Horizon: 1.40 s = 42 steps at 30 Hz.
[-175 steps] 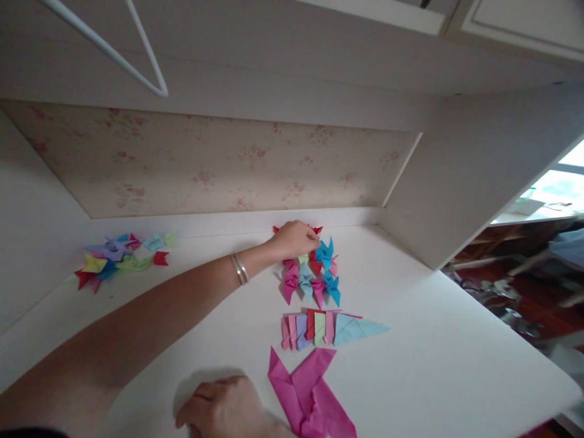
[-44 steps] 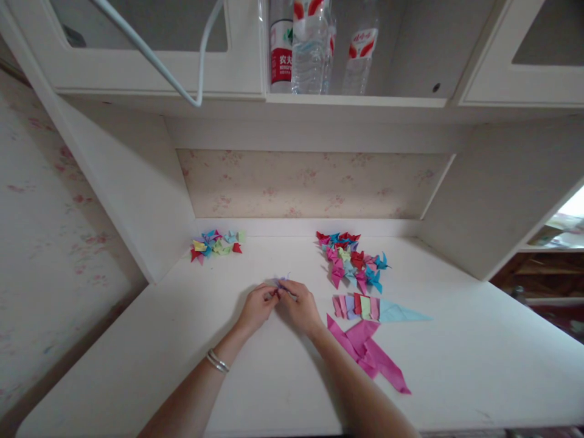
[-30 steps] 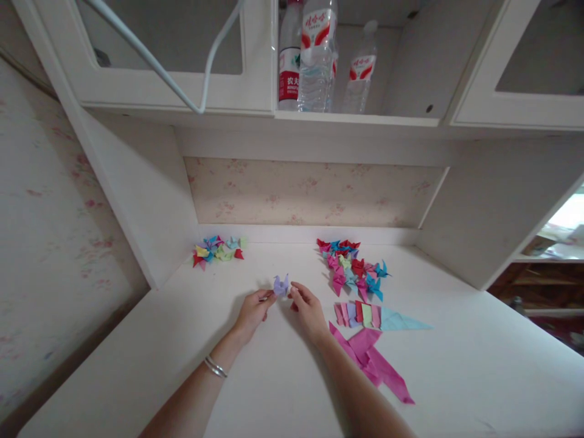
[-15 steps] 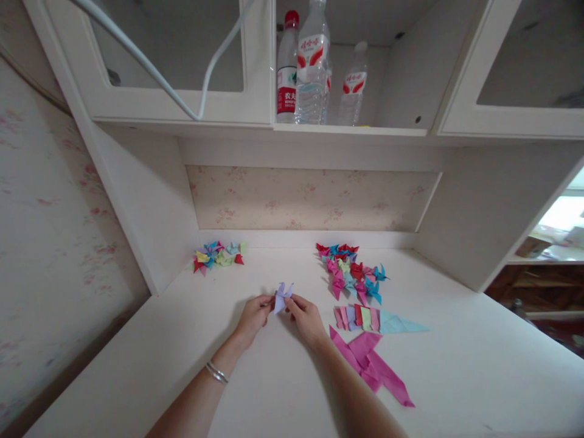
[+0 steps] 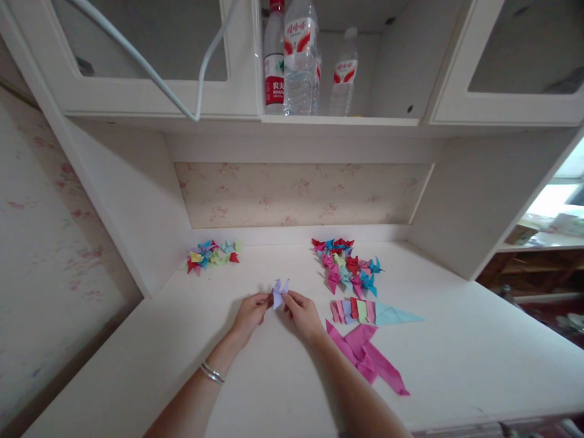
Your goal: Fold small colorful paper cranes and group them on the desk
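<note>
Over the tabletop (image 5: 269,383), the lilac paper (image 5: 278,297) is pinched by the fingers (image 5: 263,298) of left hand (image 5: 249,315) and right hand (image 5: 305,314), probably for steadiness; a colourful pile (image 5: 352,264) is set aside, perhaps for elbow room.

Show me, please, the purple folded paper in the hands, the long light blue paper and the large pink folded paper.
Purple folded paper (image 5: 278,295): head view, middle of its body.
Long light blue paper (image 5: 393,314): head view, middle of its tapering face.
Large pink folded paper (image 5: 364,350): head view, its central folds.
</note>
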Motion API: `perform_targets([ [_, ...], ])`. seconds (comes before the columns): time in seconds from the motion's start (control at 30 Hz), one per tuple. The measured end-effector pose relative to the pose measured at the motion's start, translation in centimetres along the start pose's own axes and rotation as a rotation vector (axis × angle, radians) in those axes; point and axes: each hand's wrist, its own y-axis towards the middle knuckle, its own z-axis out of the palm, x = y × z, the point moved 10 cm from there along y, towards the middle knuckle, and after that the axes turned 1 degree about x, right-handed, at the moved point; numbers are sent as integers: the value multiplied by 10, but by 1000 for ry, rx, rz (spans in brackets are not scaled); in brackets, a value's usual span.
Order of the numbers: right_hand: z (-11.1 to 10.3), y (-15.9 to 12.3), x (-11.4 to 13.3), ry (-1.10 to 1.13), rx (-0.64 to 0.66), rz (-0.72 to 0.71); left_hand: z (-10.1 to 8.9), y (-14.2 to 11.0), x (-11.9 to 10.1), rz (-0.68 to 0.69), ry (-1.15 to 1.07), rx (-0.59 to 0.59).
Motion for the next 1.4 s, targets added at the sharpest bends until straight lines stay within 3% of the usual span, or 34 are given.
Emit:
perform_targets([
  [0.3,-11,1,3,-3,-75,-7,6,-4,-8,-15,40,47],
  [1.4,-12,1,-5,0,-88,49,11,-5,-7,-28,57,80],
])
